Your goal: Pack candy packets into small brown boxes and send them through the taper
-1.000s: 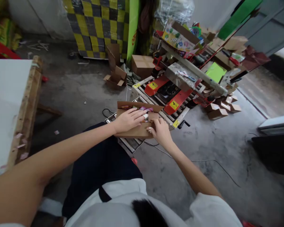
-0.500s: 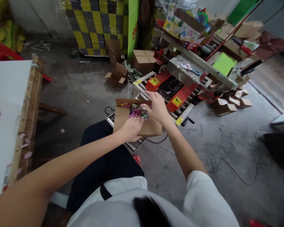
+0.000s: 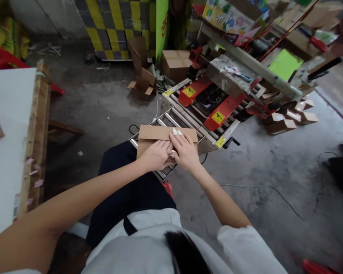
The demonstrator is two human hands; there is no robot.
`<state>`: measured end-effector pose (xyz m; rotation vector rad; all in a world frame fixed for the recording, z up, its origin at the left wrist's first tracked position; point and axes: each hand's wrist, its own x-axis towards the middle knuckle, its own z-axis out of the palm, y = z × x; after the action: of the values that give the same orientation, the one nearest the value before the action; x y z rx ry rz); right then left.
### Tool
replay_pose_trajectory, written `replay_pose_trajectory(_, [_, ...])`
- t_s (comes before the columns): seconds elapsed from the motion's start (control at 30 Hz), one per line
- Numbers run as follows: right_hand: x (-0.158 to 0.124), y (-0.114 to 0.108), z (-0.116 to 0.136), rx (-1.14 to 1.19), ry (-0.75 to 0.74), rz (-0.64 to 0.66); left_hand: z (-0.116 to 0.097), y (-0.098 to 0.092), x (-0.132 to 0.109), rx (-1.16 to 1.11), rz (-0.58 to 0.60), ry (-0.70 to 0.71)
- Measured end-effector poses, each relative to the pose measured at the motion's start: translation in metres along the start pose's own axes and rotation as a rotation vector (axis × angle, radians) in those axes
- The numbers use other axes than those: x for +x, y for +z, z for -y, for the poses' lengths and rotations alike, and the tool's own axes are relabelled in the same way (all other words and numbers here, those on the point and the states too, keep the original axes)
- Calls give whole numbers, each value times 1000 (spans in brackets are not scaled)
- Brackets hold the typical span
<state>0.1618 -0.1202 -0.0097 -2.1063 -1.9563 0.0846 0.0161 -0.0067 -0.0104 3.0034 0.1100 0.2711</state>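
Note:
A brown cardboard box (image 3: 151,133) lies on the metal rollers in front of me, its far flap folded down over the top. My left hand (image 3: 157,155) rests on the near part of the box, fingers stretched out and their tips at the far flap's edge. Beside it, my right hand (image 3: 185,151) lies with fingers extended flat on the far flap, white coverings on some fingertips. The two hands touch or nearly touch at the middle. Whatever is inside the box is now hidden beneath the flaps and hands.
A carton-sealing machine (image 3: 214,99) with red plates stands on the roller conveyor (image 3: 171,118) ahead. A white-topped table (image 3: 11,144) is at left. Open cartons (image 3: 144,83) and small boxes (image 3: 282,125) lie on the floor. A cable (image 3: 260,186) crosses the floor at right.
The box's far flap has come down, covering the colourful packets seen before. My right hand has moved from the far rim onto that flap, closer to my left hand.

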Motion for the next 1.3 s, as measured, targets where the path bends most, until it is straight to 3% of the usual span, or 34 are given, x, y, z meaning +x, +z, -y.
replay_pose_trajectory(0.17, [5, -4, -2, 37, 14, -32, 0, 1, -25, 33, -105, 70])
replay_pose_trajectory(0.27, [6, -3, 0, 34, 13, -23, 12, -14, -33, 43, -83, 121])
replay_pose_trajectory(0.4, [5, -1, 5, 18, -10, -17, 47, -40, -12, 61, 80, -15])
replay_pose_trajectory(0.53, [11, -4, -9, 29, -33, -31, 64, -45, 16, 27, 327, -39])
replay_pose_trajectory(0.6, [24, -7, -29, 55, -85, -11, 52, -40, 23, 38, 283, -124])
replay_pose_trajectory(0.7, [50, -13, -67, 62, -122, 16, 19, -27, 33, 76, 108, -420])
replay_pose_trajectory(0.77, [62, -14, -81, 41, -43, -13, 1, -20, 40, 69, 18, -562])
replay_pose_trajectory(0.83, [63, -10, -78, 28, 57, -54, -9, -15, 49, 39, -25, -596])
replay_pose_trajectory(1.07, [30, 16, -21, 118, 137, -94, 0, -9, 72, -27, 60, -685])
replay_pose_trajectory(1.17, [39, 15, -34, 149, 142, -111, 3, -3, 91, -67, -1, -738])
replay_pose_trajectory(1.3, [61, 5, -85, 202, 149, -133, 3, 5, 131, -97, -105, -743])
